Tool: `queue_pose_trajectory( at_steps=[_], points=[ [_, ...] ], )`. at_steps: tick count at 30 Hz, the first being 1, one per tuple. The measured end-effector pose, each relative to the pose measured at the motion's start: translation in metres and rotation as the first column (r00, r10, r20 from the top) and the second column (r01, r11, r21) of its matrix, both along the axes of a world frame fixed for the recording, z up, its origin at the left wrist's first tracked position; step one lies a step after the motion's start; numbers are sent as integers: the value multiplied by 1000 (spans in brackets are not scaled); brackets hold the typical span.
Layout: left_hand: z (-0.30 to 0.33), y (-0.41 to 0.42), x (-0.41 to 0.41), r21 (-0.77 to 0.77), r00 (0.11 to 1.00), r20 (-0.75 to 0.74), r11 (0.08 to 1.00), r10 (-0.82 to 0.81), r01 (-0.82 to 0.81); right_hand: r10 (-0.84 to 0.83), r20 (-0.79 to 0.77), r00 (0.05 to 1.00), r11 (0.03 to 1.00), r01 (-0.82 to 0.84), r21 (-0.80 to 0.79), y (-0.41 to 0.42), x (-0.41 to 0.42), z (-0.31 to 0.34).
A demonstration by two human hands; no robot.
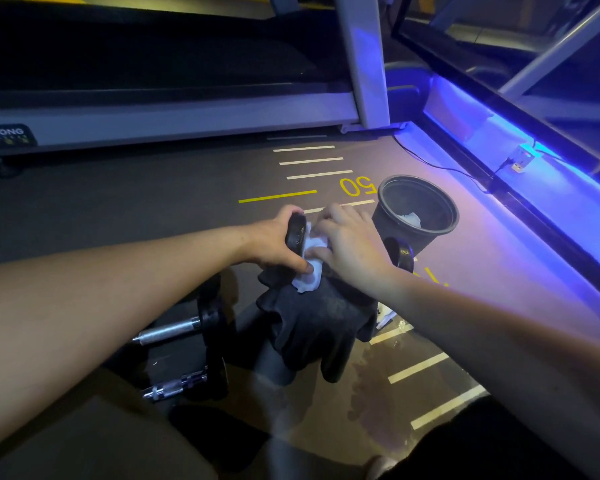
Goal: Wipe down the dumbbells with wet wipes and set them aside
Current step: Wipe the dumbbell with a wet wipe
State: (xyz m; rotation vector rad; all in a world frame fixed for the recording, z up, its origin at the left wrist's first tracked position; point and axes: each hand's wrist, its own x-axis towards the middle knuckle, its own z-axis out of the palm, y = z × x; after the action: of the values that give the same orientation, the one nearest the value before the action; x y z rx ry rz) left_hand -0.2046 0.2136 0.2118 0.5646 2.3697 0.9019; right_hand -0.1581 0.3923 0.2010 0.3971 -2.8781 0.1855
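Left grip [274,242] clasps the near plate of the dumbbell [296,233] propped over the knee, while the right grip [352,245] presses a wet wipe [309,268] along its handle, whose long axis runs left-to-right toward the far plate [400,254].

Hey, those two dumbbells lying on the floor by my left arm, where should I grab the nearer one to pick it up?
Probably grip the nearer dumbbell by its knurled metal bar, coming from above. The bar lies flat and exposed, slim enough for fingers to wrap, while the black plate is wide. The second dumbbell lies just beyond it.
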Motion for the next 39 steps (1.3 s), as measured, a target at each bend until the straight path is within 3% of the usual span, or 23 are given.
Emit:
queue_pose_trajectory(
  at_steps=[5,12,27,30,35,37,39],
  points=[
    [-1,0,-1,16,1000,21,1000,-6,6,56,271,961,997,-38,-70,4,5,2],
    [-1,-1,0,16,1000,-10,1000,-13,13,-21,259,966,999,8,49,-7,-1,-2],
    [-5,-4,-3,10,994,-70,996,-88,88,-49,461,886,994,-3,111,-20,-27,6],
    [-6,-4,-4,17,993,-88,997,-79,81,-74,564,823,995,24,96,-21,-32,11],
    [-8,-4,-2,-11,990,-123,997,-73,72,-8,797,603,986,138,-94,-20,-36,19],
    [-7,-5,-1,-22,989,-132,997,-72,70,-29,782,622,990,128,-65,-23,-34,21],
    [-5,-6,-1,-20,989,-134,998,-68,66,-113,643,757,994,76,85,-29,-27,20]
  ],
)
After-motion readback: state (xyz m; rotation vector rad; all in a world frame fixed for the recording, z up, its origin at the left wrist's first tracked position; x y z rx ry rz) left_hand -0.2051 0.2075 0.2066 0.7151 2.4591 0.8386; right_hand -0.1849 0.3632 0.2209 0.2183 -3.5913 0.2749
